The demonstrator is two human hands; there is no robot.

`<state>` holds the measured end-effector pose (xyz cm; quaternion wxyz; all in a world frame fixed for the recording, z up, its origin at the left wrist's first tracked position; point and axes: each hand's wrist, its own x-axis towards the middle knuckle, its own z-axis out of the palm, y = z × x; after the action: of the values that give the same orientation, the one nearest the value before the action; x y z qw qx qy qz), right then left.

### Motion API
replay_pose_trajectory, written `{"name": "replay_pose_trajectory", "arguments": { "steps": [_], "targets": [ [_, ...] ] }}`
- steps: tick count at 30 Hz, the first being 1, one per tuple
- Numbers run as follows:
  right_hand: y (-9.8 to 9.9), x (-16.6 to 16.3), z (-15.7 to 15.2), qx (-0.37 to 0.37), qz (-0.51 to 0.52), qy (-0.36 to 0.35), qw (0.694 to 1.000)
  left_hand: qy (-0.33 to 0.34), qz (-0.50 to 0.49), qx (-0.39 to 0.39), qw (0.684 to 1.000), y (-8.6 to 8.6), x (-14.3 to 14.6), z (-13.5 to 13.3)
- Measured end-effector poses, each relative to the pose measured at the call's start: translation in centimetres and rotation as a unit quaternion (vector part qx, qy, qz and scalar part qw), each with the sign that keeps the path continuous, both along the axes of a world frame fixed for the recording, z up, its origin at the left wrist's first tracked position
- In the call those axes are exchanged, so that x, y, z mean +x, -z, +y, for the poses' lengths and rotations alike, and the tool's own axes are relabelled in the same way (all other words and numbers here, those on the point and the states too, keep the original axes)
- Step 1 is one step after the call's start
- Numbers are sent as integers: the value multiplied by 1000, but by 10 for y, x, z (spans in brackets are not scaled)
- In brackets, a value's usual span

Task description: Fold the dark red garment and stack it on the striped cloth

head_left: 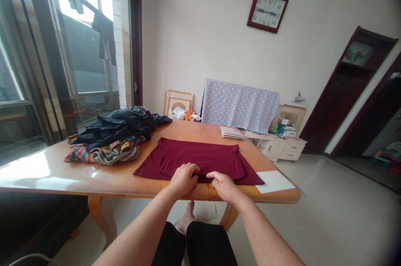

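maroon cloth (200, 155) | likely light, soft, limp | best hold: near edge | left hand (184, 180), right hand (223, 185) apart, at cloth; grip unclear

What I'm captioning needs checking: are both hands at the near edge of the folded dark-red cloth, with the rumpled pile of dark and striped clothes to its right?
Not quite: the head view shows the rumpled pile of dark and striped clothes to the left of the folded dark-red cloth, not the right. The rest stands.
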<state>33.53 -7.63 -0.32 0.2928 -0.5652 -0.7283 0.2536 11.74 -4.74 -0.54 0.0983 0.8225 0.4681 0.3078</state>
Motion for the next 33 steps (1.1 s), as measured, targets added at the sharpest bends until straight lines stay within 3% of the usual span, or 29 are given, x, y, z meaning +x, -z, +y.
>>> {"name": "replay_pose_trajectory", "arguments": {
  "steps": [5, 16, 19, 23, 26, 33],
  "targets": [
    [-5, -1, -2, -28, 1, -20, 999, -2, 1, -1, 1000, 2, 0, 0],
    [-4, -7, -8, -64, 165, 29, 984, -10, 3, 13, 1000, 6, 0, 1],
    [-13, -7, -19, -100, 240, 22, 965, -11, 1, 16, 1000, 7, 0, 1],
    [-20, -5, -38, -165, 364, -8, 916, -10, 2, 17, 1000, 6, -1, 0],
    [-18, -4, -49, -192, 396, -29, 898, -9, 9, 12, 1000, 3, -1, -2],
    [-16, -5, -70, -181, 328, -44, 926, -8, 13, 4, 1000, -3, 0, -5]
  ]
}}
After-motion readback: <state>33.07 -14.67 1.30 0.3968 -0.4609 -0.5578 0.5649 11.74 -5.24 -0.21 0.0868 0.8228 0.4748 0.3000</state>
